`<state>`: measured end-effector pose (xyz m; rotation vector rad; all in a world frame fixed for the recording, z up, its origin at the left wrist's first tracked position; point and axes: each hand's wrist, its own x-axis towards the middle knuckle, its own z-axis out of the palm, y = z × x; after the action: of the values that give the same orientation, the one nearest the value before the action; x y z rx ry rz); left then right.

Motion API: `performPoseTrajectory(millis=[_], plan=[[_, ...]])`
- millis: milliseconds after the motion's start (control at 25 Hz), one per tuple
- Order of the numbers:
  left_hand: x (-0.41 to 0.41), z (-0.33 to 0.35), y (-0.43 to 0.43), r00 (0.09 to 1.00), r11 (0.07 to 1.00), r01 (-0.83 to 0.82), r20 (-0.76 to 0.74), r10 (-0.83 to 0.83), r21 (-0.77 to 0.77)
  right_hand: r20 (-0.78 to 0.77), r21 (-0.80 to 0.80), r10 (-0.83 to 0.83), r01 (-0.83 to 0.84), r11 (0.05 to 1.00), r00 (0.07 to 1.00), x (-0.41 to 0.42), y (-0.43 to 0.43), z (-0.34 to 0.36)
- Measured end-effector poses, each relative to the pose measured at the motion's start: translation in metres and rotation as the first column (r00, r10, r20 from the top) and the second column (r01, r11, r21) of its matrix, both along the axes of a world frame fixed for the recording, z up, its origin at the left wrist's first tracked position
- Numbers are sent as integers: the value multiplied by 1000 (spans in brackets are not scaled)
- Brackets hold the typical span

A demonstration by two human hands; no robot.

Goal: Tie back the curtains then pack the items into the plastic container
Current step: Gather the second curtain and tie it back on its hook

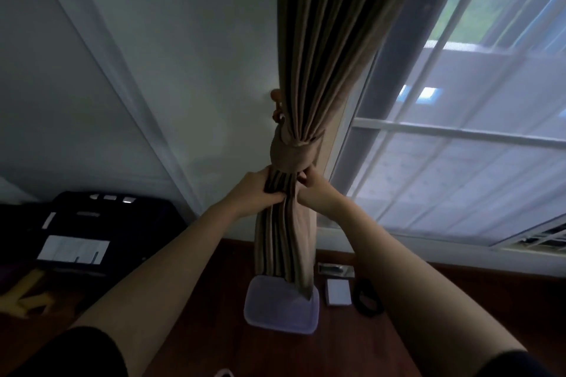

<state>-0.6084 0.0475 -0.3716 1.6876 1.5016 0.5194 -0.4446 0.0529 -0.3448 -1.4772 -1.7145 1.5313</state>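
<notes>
A brown pleated curtain (318, 49) hangs in the middle, gathered by a matching fabric tie-back (292, 154) that runs to a hook (277, 102) on the white wall. My left hand (255, 190) grips the bunched curtain just below the tie-back from the left. My right hand (315, 185) holds the same bunch from the right, fingers tucked under the band. On the wooden floor below, a clear plastic container (280, 306) sits partly behind the curtain's hem. A white box (338, 292) and a black coiled item (367, 297) lie to its right.
A window with a sheer white curtain (459, 168) fills the right side. A dark bag or case with white labels (92, 229) sits at the left by the wall. A small metallic object (335, 269) lies near the skirting. Something yellow (27, 294) lies at far left.
</notes>
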Motion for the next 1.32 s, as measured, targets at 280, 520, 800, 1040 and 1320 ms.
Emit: performPoseTrajectory(millis=[280, 520, 800, 1040, 1320], plan=[[-14, 4, -10, 978, 983, -136, -144, 153, 120, 124, 77, 132, -142, 987, 984, -42, 19, -5], [10, 5, -12, 977, 993, -83, -190, 97, 80, 154, 71, 12, -24, 997, 988, -20, 26, -14], [23, -4, -11, 967, 954, -76, -212, 141, 290, 59, 404, -273, 227, 886, 960, 34, -3, -50], [35, -10, -18, 913, 907, -59, -344, 218, 417, 218, 658, -410, 177, 732, 886, 38, -9, -60], [34, -6, -10, 889, 919, -51, -401, 220, 391, 300, 565, -319, 102, 819, 899, 51, -11, -63]])
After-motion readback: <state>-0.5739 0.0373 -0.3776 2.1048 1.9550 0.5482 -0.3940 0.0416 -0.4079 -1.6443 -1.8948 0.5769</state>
